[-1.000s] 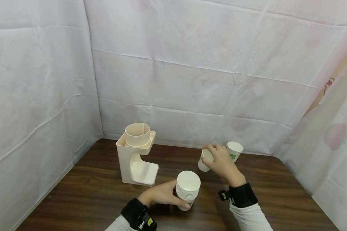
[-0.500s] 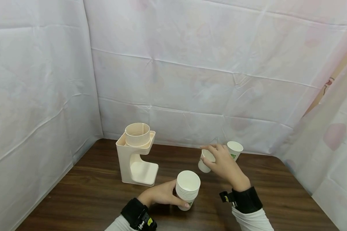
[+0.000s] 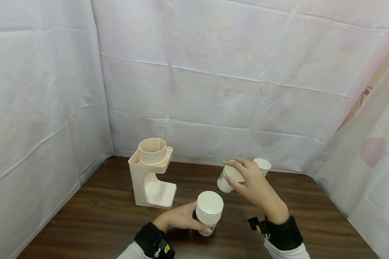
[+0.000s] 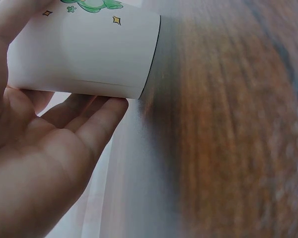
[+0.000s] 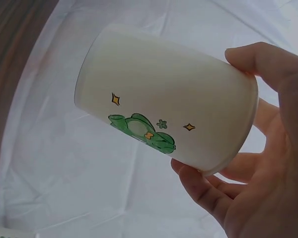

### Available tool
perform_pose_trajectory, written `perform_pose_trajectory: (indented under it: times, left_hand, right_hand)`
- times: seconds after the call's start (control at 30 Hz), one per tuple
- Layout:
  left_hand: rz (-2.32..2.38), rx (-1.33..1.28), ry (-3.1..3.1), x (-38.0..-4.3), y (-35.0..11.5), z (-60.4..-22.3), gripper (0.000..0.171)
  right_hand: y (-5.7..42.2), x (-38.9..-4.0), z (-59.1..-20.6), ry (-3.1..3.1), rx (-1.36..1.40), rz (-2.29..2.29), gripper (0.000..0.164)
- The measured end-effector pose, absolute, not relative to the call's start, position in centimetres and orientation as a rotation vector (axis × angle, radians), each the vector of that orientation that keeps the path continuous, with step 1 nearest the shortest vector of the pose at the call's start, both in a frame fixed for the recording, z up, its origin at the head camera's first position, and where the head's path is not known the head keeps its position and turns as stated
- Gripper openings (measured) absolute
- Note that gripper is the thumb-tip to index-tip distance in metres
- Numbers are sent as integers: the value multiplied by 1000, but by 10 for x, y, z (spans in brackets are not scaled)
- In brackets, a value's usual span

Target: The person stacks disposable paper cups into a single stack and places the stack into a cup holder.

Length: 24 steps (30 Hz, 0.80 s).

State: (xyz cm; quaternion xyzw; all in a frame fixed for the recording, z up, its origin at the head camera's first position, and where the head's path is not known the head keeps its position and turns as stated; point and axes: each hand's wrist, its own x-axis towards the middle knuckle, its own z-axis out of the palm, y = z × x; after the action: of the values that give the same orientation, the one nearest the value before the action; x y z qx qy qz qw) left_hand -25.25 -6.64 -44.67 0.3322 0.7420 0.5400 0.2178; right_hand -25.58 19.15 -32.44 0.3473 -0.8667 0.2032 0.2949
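My left hand [image 3: 180, 217] grips a stack of nested white paper cups [image 3: 209, 203] upright, its thumb across the front. In the left wrist view, the lowest paper cup [image 4: 89, 54] bears a green cartoon print, and its base is close to the wood. Farther back, my right hand [image 3: 253, 182] holds a single paper cup [image 3: 224, 182] near the rim between thumb and fingers. That cup tilts, and in the right wrist view a frog-like print shows on the cup [image 5: 164, 94]. Another paper cup [image 3: 262, 164] stands behind the right hand, partly hidden by it.
A cream-coloured stand [image 3: 138, 181] with a round open holder [image 3: 152, 151] on top is left of the cups on the dark wooden table [image 3: 100, 216]. White cloth [image 3: 188, 90] hangs behind the table and at both sides.
My right hand has tilted the single cup so its printed side shows at the left, and the right wrist has shifted slightly right and nearer. The left hand and its stack stay put.
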Motion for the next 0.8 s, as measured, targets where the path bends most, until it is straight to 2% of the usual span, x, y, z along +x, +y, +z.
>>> perform_pose_trajectory:
  times: [0.33, 0.8]
  left_hand:
    - [1492, 982, 2002, -255, -67, -446, 69]
    - [1464, 981, 2013, -255, -68, -445, 66]
  right_hand:
    - [180, -227, -308, -2252, 1025, 542, 45]
    - [165, -207, -305, -2216, 1217, 558, 41]
